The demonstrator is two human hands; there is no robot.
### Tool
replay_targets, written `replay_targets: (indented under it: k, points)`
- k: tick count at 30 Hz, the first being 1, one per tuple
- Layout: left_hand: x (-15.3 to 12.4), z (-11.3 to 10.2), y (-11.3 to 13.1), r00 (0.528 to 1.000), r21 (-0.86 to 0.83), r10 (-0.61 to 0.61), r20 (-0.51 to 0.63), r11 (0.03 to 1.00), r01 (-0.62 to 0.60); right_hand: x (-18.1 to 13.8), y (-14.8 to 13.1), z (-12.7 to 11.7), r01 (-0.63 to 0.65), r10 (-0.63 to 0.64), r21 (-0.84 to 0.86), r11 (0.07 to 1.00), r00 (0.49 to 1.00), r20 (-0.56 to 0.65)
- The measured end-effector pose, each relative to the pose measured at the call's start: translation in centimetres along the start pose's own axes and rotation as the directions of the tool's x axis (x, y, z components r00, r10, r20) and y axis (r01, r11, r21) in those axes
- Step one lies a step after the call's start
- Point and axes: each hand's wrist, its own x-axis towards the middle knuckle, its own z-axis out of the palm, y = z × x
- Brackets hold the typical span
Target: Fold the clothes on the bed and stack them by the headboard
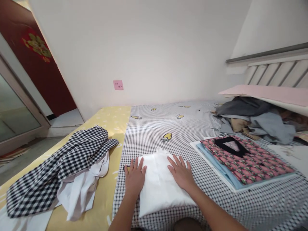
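Note:
A folded white garment (158,184) lies on the checked bedsheet (187,128) right in front of me. My left hand (134,176) rests flat on its left edge, fingers spread and open. My right hand (181,172) lies flat on its upper right part, fingers stretched out. Neither hand grips anything.
A black-and-white gingham garment (62,163) and crumpled white cloth (81,189) lie on the yellow sheet (108,122) at left. A stack of folded clothes topped by a pink patterned piece (247,160) sits at right, with a heap of grey clothes (260,120) behind it near the headboard.

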Motion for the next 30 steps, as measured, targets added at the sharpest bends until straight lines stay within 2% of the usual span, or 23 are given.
replay_targets:
  k: [16,30]
  points:
    - [-0.62,-1.03,0.57,0.999,0.001,-0.032,-0.001,0.999,0.032,0.08,-0.12,0.03,-0.015,0.015,-0.027,1.0,1.0,0.02]
    - [-0.66,-0.09,0.28,0.995,-0.027,-0.088,-0.041,0.996,0.087,0.0,-0.15,-0.07,-0.013,0.013,-0.018,1.0,1.0,0.004]
